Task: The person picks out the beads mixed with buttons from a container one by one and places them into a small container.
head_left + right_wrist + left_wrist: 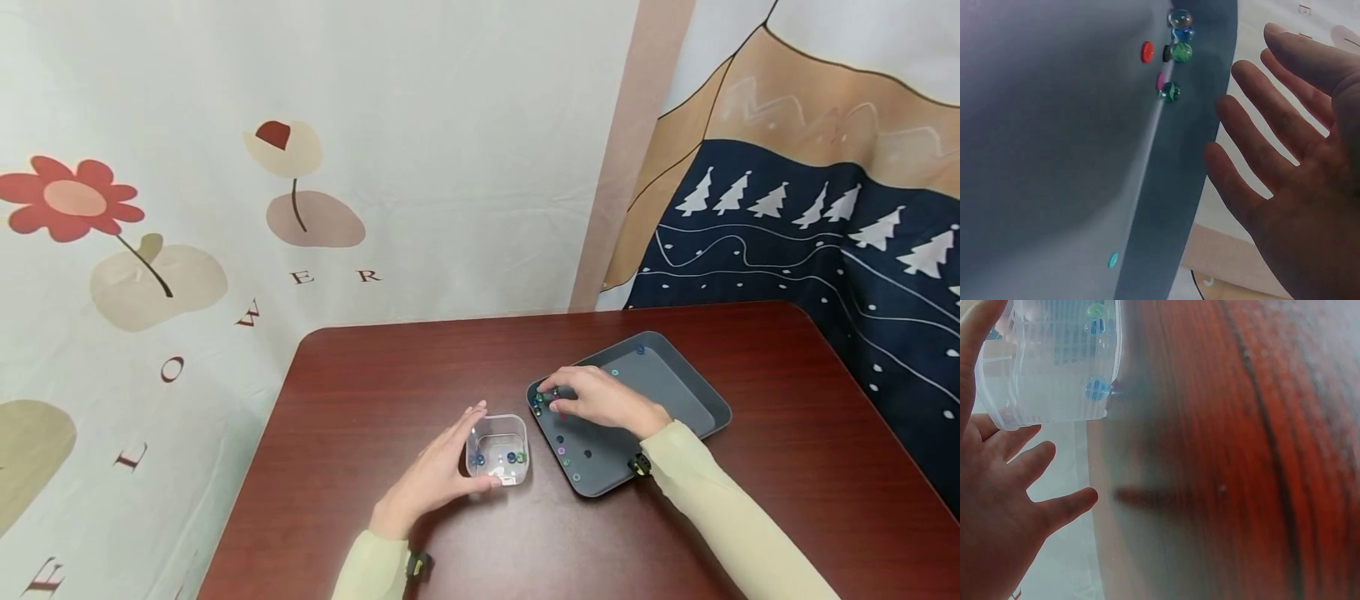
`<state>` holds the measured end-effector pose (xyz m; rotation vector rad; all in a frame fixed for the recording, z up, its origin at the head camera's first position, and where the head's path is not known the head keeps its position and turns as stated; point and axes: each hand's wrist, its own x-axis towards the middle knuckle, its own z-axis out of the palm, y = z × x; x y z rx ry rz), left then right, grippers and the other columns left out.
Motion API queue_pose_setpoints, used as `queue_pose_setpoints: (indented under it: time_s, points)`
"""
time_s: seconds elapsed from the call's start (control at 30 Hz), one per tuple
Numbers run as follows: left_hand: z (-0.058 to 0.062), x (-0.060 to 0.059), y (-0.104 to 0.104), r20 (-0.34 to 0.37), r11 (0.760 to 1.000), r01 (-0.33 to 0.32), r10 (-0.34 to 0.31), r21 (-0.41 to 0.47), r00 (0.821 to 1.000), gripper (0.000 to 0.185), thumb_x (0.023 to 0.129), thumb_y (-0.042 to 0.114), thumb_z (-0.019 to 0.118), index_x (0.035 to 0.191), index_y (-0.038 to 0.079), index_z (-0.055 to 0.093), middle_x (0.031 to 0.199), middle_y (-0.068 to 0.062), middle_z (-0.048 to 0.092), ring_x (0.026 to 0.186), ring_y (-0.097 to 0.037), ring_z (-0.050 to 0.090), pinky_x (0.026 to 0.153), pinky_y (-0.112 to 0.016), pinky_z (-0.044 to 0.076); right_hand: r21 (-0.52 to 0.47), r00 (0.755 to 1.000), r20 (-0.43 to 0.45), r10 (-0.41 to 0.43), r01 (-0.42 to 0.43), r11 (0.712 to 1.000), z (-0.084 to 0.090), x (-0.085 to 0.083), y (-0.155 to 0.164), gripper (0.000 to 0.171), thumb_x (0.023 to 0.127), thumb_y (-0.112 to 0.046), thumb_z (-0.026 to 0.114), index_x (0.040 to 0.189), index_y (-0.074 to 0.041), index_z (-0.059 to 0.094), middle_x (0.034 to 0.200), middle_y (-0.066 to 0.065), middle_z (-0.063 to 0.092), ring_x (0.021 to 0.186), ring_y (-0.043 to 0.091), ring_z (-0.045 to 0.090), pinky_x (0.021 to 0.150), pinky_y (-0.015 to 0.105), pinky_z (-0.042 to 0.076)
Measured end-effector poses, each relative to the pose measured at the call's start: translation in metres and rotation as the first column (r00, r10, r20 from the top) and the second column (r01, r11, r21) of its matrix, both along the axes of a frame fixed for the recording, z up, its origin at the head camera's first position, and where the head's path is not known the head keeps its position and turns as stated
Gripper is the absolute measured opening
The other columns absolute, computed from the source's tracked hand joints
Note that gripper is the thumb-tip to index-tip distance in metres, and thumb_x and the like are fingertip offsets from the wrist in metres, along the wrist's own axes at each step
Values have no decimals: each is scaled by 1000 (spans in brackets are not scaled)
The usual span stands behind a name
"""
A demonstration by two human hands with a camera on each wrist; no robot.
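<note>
My left hand point(431, 483) holds a clear plastic container point(495, 440) by its sides, thumb at the near side and fingers at the left and far side. Blue marbles point(481, 459) and a green marble point(521, 457) lie in it. In the left wrist view the little finger stands away from the container. Over the left corner of a dark grey tray point(678, 387) is my right hand point(603, 400), fingers spread and loosely bent. Close to its fingertips, several glass marbles point(1181, 52) cluster along the tray wall with a red button-like disc point(1147, 52).
More small button-like discs lie along the tray's near left side, among them a pink one point(561, 451) and a black one point(588, 454). A blue marble point(641, 350) sits at the tray's far end. The wooden table point(360, 383) backs onto a printed curtain point(465, 167).
</note>
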<state>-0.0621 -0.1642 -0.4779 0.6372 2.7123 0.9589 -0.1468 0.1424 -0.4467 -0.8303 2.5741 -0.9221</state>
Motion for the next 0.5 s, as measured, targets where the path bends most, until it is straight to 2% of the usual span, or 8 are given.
queue_pose_setpoints:
  time_s: [0.23,0.5]
  points:
    - [0,1,1,-1,1000,-4,4,1,1000,108,80,54,86,164,16,30,170,3,27,154,-23,28,120,-54,32,38,1000,8,21,-21,999,-7,-2,-5,31,96,-12,75,127,-11,74,126,6,71,113,22,65,104,48,53]
    - [2,1,1,0,1000,-3,3,15,1000,107,80,54,86,164,16,31,170,1,28,154,-25,29,119,-57,34,73,999,32,30,-32,997,-7,-5,-9,30,96,-12,75,126,-11,74,124,6,71,108,19,65,102,46,55]
